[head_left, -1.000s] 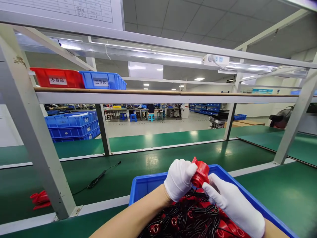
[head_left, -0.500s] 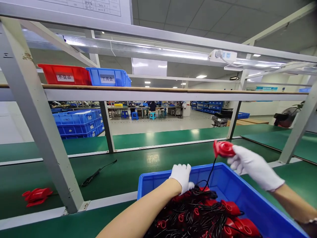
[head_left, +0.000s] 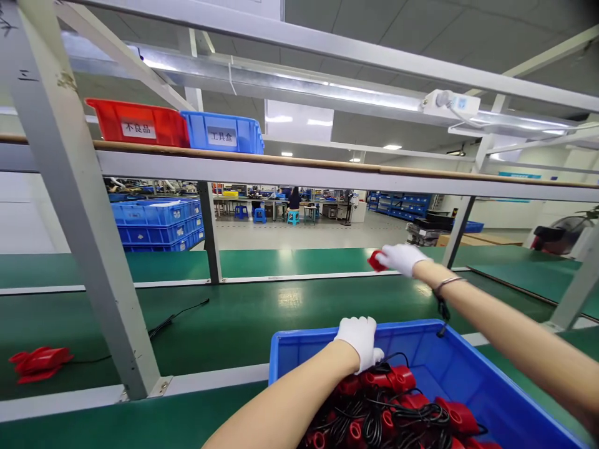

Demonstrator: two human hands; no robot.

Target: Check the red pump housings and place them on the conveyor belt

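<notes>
My right hand (head_left: 400,257), in a white glove, is raised over the green bench beyond the bin. It grips a red plastic part (head_left: 377,260), smeared by motion and mostly hidden by the fingers. A bundled black cable (head_left: 440,308) dangles below the wrist, above the bin's far rim. My left hand (head_left: 359,344), also gloved, has its fingers curled over the far wall of the blue bin (head_left: 304,342), thumb on the inside. Red parts (head_left: 456,415) with coiled black cables (head_left: 374,418) fill the near part of this bin.
Another red part (head_left: 41,363) with a black cable (head_left: 175,319) lies on the green bench (head_left: 243,318) at left. A grey upright post (head_left: 93,206) stands before it. Overhead, a shelf carries a red bin (head_left: 140,125) and a small blue bin (head_left: 224,134). Stacked blue crates (head_left: 156,224) stand behind.
My right hand has swung left and forward with the red part, away from above the bin. The cable has come up out of the bin. My left hand stays at the bin wall.
</notes>
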